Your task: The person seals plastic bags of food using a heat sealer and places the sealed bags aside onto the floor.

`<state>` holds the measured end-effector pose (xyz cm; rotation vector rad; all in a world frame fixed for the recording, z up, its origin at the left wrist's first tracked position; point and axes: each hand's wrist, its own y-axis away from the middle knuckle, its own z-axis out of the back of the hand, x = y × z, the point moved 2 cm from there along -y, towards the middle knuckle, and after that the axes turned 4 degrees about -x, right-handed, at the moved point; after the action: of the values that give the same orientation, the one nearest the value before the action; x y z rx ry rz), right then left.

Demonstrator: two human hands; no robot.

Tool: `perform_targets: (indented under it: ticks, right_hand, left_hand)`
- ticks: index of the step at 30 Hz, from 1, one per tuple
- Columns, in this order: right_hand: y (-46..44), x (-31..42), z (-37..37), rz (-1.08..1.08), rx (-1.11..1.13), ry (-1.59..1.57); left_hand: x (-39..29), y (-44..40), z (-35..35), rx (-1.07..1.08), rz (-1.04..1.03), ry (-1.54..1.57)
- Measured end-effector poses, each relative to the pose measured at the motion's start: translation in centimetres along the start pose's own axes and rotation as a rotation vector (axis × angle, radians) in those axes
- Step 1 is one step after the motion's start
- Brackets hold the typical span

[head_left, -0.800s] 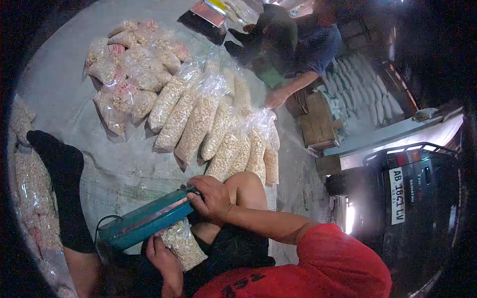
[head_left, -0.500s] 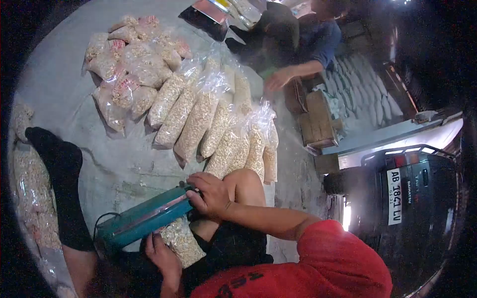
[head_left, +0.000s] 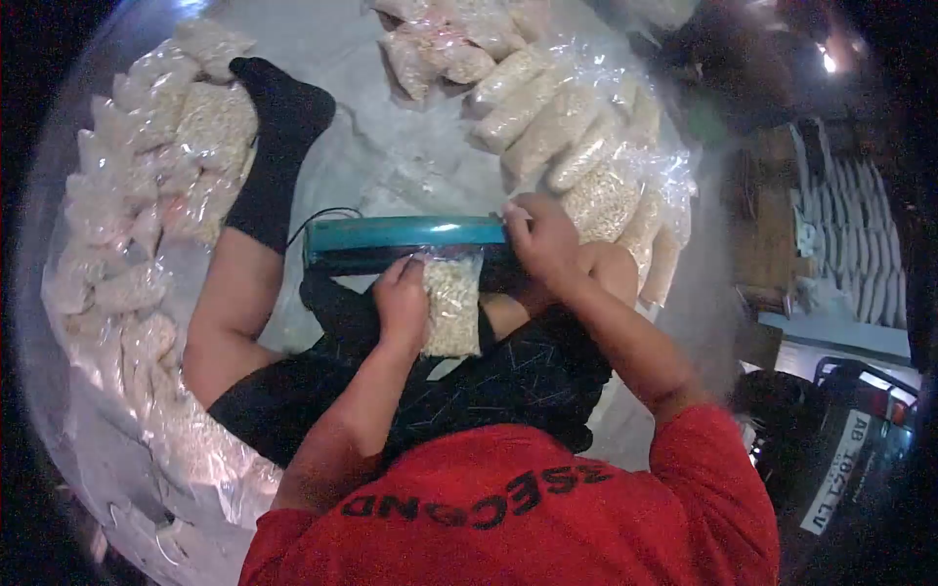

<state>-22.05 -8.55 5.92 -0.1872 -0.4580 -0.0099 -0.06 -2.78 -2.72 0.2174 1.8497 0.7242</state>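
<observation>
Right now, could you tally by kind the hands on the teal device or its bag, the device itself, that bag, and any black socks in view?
Hands, left hand and right hand: 2
Teal device: 1
Filled bag: 1
Black sock: 1
Total: 5

From the head, we look steeply down over the red shirt and black shorts, facing the nearby teal device and pale sheet beyond.

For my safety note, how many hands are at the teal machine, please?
2: the left hand holding the bag by its upper edge, the right hand at the machine's right end. I see no others.
</observation>
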Motion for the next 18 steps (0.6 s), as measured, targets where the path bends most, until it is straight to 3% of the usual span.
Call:
perform_targets:
  ticks: [2,7,9,10,13,15,17,18]
  right_hand:
    - [0.2,1.3,1.6,0.030,-0.178,0.006]
    - [-0.3,4.8,7.1,0.080,-0.104,0.088]
    - [0.3,5.5,8.0,0.389,-0.391,0.115]
    - [1.1,5.8,8.0,0.388,-0.403,0.111]
    - [6.9,5.4,8.0,0.181,-0.763,-0.058]
    - [11.4,2.4,5.7,-0.138,-0.503,-0.255]
    - [14.0,3.1,5.4,-0.388,-0.009,-0.503]
    - [15.5,3.0,4.9,-0.391,-0.018,-0.506]
  left_hand:
    - [-0.3,0.3,-0.3,-0.011,0.065,0.043]
    - [1.4,-0.6,-0.5,0.052,0.111,0.193]
    - [1.8,-1.2,-0.5,0.060,0.114,0.254]
    - [1.6,-1.2,-0.4,0.090,0.149,0.259]
    - [1.3,-0.9,-0.3,0.143,0.169,0.273]
    - [1.0,-0.4,-0.6,0.169,0.155,0.283]
    - [-0.2,1.0,-0.9,0.147,0.016,0.064]
    - [-1.0,2.1,-1.2,0.154,0.014,0.059]
